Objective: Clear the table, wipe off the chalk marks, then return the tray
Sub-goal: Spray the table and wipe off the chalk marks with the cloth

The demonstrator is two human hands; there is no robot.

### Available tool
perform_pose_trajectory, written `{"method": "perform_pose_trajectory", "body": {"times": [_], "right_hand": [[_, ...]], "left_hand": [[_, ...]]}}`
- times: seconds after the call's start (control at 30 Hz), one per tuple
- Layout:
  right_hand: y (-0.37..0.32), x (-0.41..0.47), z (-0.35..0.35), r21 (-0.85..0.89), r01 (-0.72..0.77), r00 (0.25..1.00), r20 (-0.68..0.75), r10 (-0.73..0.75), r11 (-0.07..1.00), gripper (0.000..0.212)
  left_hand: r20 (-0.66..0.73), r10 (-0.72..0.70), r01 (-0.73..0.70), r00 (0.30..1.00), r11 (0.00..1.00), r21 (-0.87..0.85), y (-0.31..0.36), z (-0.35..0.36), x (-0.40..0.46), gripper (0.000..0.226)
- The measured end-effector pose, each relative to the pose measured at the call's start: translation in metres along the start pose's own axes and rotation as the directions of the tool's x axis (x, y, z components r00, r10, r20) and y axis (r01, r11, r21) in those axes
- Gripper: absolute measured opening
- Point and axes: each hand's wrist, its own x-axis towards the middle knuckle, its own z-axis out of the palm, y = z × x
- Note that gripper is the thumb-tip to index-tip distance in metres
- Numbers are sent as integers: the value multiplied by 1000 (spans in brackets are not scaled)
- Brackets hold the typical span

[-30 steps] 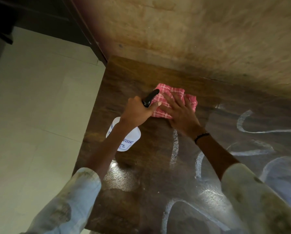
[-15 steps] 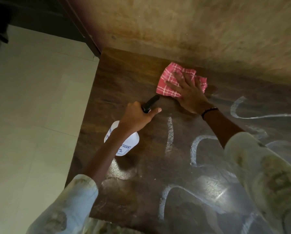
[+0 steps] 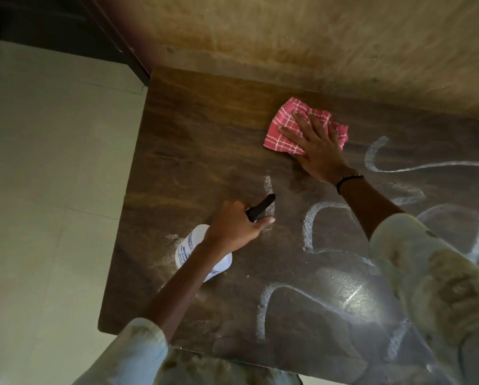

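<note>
Dark wooden table (image 3: 193, 151), far side: your right hand (image 3: 314, 145) is pressing flat-fingered on the pink cloth (image 3: 284, 126), while your left hand (image 3: 237, 226) is gripping the spray bottle (image 3: 189, 245) beside chalk marks (image 3: 310, 226).

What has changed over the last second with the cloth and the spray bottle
The right hand slid the pink cloth away from the spray bottle, toward the wall. The left hand still grips the bottle, and chalk marks remain on the table.

White chalk marks (image 3: 393, 240) run off the right edge; white spray bottle (image 3: 193, 254) label's too blurry to read.
</note>
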Motion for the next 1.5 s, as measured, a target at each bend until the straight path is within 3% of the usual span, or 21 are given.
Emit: {"method": "perform_pose_trajectory", "body": {"times": [0.23, 0.4, 0.53, 0.63, 0.8, 0.87, 0.97, 1.1, 1.3, 1.43, 1.5], "right_hand": [[-4, -1, -3, 21, 0, 1000, 13, 0, 1000, 61], [-27, 1, -1, 61, -56, 998, 27, 55, 997, 60], [-88, -6, 10, 0, 155, 988, 19, -155, 988, 60], [-134, -31, 25, -50, 258, 965, 67, -255, 965, 57], [-107, -93, 37, -78, 322, 946, -22, -324, 944, 73], [-76, -97, 30, -87, 261, 964, -30, -264, 961, 65], [-49, -77, 20, -29, 38, 999, -34, -39, 999, 68], [-79, -40, 12, 74, -114, 992, -36, 117, 991, 62], [-149, -61, 38, -17, 98, 994, -44, -99, 995, 77], [-128, -114, 42, -61, 230, 973, -17, -231, 971, 83], [-101, -128, 39, -50, 176, 984, -19, -178, 983, 78]], "left_hand": [[-124, -134, 140, 983, 990, 35, -16, -15, -8, 46], [-106, -75, 74, 992, 997, -5, -27, -23, -11, 49], [-213, -80, 59, 974, 993, -106, -27, -28, -15, 43], [-212, -62, 38, 975, 993, -114, -27, -30, -18, 38], [-218, -32, 5, 976, 992, -124, -34, -29, -20, 48], [-229, -37, 2, 973, 989, -151, -35, -30, -22, 43], [-223, -55, 22, 973, 989, -146, -40, -31, -28, 40], [-213, -60, 32, 975, 991, -133, -48, -32, -35, 41], [-218, -12, -6, 976, 997, -80, -55, -29, -50, 44], [-188, 6, -24, 982, 995, -93, -56, -28, -60, 42], [-188, -29, 10, 982, 995, -100, -58, -26, -64, 44]]}}
